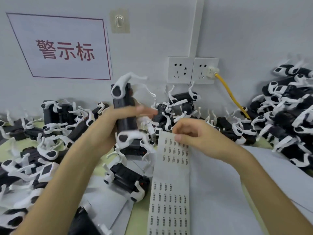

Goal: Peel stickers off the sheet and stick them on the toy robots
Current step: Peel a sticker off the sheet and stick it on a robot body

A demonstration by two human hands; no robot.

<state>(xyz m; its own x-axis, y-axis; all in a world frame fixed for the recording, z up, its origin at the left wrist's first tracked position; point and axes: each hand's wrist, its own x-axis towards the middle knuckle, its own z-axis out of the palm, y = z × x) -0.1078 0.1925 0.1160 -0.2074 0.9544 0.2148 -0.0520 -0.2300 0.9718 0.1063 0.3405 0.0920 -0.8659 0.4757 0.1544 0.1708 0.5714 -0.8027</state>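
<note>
My left hand (116, 122) grips a black toy robot (124, 102) with white legs and holds it upright above the pile, a little blurred. A long white sticker sheet (171, 192) with rows of small dark labels runs from the bottom edge up the middle of the table. My right hand (194, 134) rests on the sheet's upper end, its thumb and fingers pinching at the labels there. Whether a sticker is between the fingers I cannot tell.
Heaps of black-and-white toy robots cover the left (42, 150) and the right (288, 116) of the table. One robot (127, 180) lies beside the sheet. White paper sheets (237, 192) lie under my right forearm. Wall sockets (191, 70) hold a yellow cable (232, 95).
</note>
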